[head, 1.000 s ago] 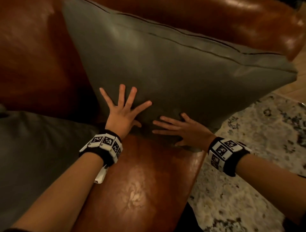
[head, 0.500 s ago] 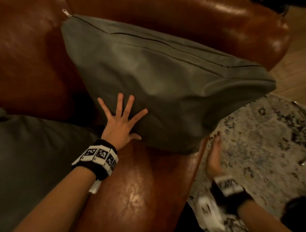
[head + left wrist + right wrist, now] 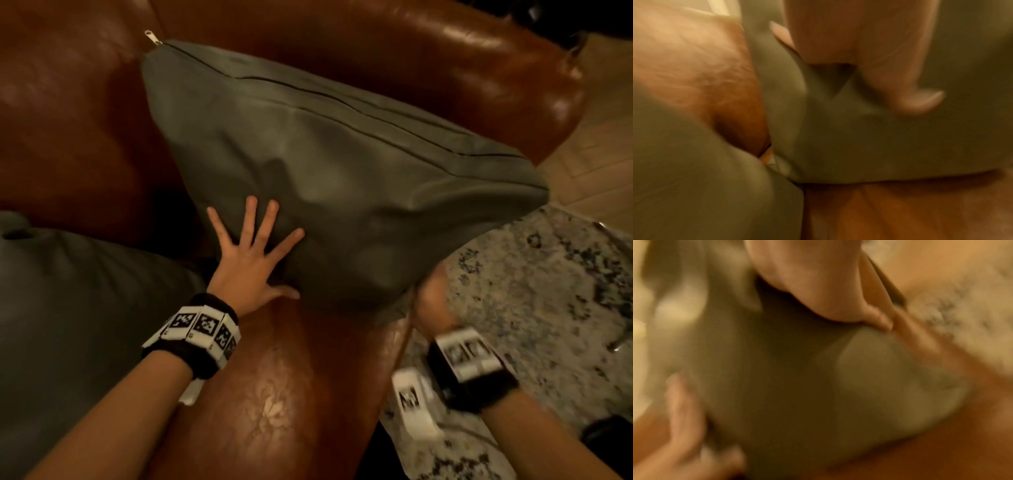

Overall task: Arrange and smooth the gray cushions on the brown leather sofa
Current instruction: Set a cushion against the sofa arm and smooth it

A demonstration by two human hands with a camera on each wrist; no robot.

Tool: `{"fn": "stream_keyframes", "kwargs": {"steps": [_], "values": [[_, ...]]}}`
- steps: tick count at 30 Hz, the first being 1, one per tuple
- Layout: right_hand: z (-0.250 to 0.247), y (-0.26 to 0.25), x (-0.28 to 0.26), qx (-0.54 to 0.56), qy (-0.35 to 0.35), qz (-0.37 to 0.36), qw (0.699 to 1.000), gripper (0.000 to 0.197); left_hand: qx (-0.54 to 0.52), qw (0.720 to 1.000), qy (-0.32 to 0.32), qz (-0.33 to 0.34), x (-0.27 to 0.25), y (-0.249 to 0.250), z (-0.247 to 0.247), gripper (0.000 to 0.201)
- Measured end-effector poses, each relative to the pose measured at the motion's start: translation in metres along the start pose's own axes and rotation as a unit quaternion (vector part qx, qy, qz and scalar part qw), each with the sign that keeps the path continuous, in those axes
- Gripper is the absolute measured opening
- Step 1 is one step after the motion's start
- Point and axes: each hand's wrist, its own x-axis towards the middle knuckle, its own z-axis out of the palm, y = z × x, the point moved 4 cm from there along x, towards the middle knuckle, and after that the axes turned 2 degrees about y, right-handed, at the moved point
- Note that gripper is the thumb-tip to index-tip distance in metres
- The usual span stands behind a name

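Note:
A large gray cushion (image 3: pixel 342 188) leans in the corner of the brown leather sofa (image 3: pixel 274 394), its zipper edge on top. My left hand (image 3: pixel 253 253) lies flat on its lower left face with the fingers spread; the left wrist view shows those fingers (image 3: pixel 869 56) pressed into the fabric (image 3: pixel 838 129). My right hand (image 3: pixel 431 301), blurred, is against the cushion's lower right corner, its fingers hidden behind the edge. In the right wrist view that palm (image 3: pixel 818 280) rests on the cushion (image 3: pixel 787 369). A second gray cushion (image 3: pixel 85 308) lies at the left.
The sofa's right armrest (image 3: pixel 479 68) curves behind the cushion. A mottled pale rug (image 3: pixel 531 291) covers the floor to the right of the seat edge, with wooden floor (image 3: pixel 599 154) beyond it. A metal zipper pull (image 3: pixel 152 37) sticks out at the cushion's top left corner.
My right hand left the cushion's front face, swung out to the right, and has come back against the lower right corner. The left hand stayed spread on the cushion.

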Motion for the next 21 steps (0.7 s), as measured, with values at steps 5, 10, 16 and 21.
{"fn": "stream_keyframes", "kwargs": {"steps": [5, 10, 16, 21], "values": [[-0.01, -0.073, -0.134, -0.145, -0.036, -0.273, 0.95, 0.028, -0.112, 0.981, 0.16, -0.017, -0.017, -0.002, -0.033, 0.067], [0.09, -0.097, -0.117, -0.399, -0.181, -0.56, 0.703, 0.051, -0.141, 0.974, 0.169, -0.048, 0.041, 0.006, -0.064, 0.052], [0.092, -0.13, -0.036, -0.498, -0.064, -0.469, 0.727, 0.061, -0.069, 0.974, 0.106, -0.185, 0.06, -0.045, -0.061, 0.051], [0.059, -0.154, -0.047, -0.506, 0.077, -0.382, 0.77, 0.059, -0.125, 0.915, 0.147, -0.354, 0.041, -0.102, -0.082, 0.05]]}}
